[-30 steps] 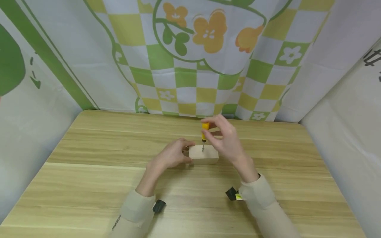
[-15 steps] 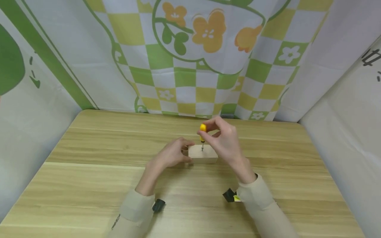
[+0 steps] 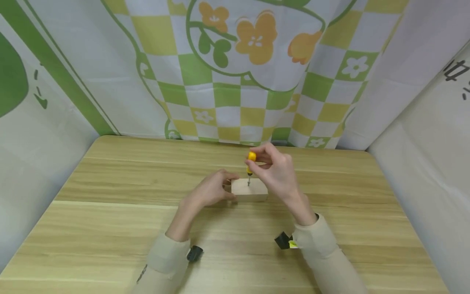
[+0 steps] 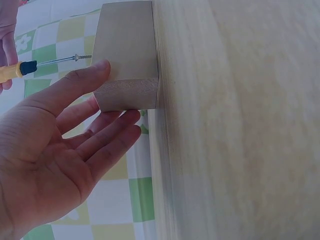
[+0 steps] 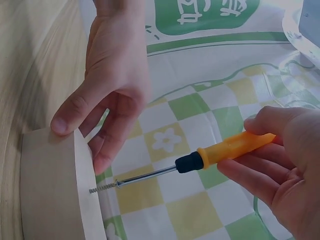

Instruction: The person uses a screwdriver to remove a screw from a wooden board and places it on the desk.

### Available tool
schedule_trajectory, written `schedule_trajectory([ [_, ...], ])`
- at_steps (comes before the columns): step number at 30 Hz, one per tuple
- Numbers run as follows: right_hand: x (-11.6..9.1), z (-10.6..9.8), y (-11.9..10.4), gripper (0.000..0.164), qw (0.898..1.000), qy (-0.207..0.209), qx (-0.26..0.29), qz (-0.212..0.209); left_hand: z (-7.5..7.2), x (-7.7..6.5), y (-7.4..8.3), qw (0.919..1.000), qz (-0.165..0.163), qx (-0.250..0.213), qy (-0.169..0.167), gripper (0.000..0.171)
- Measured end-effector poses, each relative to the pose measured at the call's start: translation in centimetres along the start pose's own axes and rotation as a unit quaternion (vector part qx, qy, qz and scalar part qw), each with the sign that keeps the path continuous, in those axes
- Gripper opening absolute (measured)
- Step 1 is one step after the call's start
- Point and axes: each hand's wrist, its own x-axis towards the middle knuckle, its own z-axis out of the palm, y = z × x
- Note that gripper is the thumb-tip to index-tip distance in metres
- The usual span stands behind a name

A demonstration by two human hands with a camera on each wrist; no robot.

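Screwdriver (image 5: 232,149) pinched by right hand (image 3: 280,173), thumb against fingers | left hand (image 3: 207,190) grips end of wooden block (image 3: 258,188) | driver tip on screw (image 5: 104,188) in block's top | tabletop (image 3: 103,228) spreads sideways, far edge near | right thumb farther across handle than a second ago | yellow handle, black collar, shaft nearly upright

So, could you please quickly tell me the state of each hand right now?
Left hand: holding the wooden block by one end.
Right hand: holding the yellow screwdriver, its tip at the screw.
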Motion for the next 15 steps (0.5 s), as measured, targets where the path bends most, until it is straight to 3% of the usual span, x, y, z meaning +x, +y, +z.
schedule_trajectory([
  [8,0.31,-0.12,-0.22,0.021,0.998,-0.045,0.011,0.031,0.0,0.0,-0.04,1.0,0.005,0.0,0.003,0.064],
  [15,0.22,-0.03,0.03,0.021,0.997,-0.047,0.011,0.055,0.04,-0.05,0.1,1.0,-0.001,-0.002,0.003,0.064],
])
